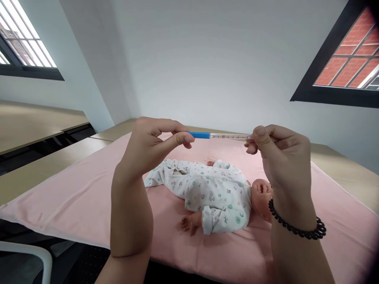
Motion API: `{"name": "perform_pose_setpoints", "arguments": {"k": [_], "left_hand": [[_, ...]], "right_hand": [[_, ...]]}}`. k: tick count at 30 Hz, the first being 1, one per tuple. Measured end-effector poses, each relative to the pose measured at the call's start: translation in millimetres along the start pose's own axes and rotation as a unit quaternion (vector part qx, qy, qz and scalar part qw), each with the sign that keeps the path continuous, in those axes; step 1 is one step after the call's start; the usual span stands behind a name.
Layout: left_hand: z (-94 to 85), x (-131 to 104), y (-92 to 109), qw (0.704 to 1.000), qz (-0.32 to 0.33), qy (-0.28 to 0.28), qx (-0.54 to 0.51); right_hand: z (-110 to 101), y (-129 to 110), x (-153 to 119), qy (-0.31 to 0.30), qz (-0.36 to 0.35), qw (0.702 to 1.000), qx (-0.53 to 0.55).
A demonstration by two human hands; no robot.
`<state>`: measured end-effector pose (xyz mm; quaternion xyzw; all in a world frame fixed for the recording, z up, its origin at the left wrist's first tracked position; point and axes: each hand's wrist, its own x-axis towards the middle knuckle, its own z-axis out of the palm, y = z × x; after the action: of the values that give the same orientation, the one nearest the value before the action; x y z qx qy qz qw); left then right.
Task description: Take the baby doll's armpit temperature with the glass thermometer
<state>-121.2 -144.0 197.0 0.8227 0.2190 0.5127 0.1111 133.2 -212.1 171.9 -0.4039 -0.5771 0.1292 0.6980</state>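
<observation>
A thin glass thermometer (229, 136) with a blue end (201, 135) is held level between my two hands, above a baby doll. My left hand (156, 142) pinches the blue end between thumb and fingers. At the clear end, my right hand (280, 154) has its thumb and fingers closed on the tip; a black coiled band circles that wrist. Below, the doll (219, 193) lies on its back in a white patterned outfit, its head to the right, partly hidden by my right wrist. One doll hand rests palm up on a pink cloth (89, 197).
The pink cloth covers most of a light wooden table (68, 152). Another table (32, 118) stands at the far left. A white curved chair frame (32, 249) shows at the lower left. Behind are a pale wall and two barred windows.
</observation>
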Motion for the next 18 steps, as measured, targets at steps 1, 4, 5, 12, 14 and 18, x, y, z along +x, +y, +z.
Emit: {"name": "perform_pose_setpoints", "arguments": {"k": [1, 4, 5, 12, 14, 18], "left_hand": [[0.0, 0.3, 0.2, 1.000, -0.002, -0.003, 0.000], [0.1, 0.8, 0.2, 1.000, -0.002, -0.009, -0.002], [0.1, 0.9, 0.0, 1.000, -0.002, -0.010, -0.002], [2.0, 1.3, 0.1, 1.000, -0.001, 0.003, -0.003], [2.4, 1.0, 0.4, 1.000, -0.003, 0.007, -0.005], [1.5, 0.7, 0.2, 1.000, -0.002, 0.006, 0.000]], "right_hand": [[-0.2, -0.1, 0.0, -0.001, 0.000, 1.000, 0.000], [-1.0, -0.8, -0.3, -0.003, 0.002, 1.000, -0.002], [-1.2, -1.1, -0.4, -0.003, 0.003, 1.000, -0.003], [-0.8, -2.0, -1.0, -0.007, -0.012, 0.999, -0.030], [-0.8, -2.2, -1.1, -0.008, -0.016, 0.999, -0.037], [-1.0, -2.1, -0.7, -0.013, -0.017, 0.999, -0.033]]}}
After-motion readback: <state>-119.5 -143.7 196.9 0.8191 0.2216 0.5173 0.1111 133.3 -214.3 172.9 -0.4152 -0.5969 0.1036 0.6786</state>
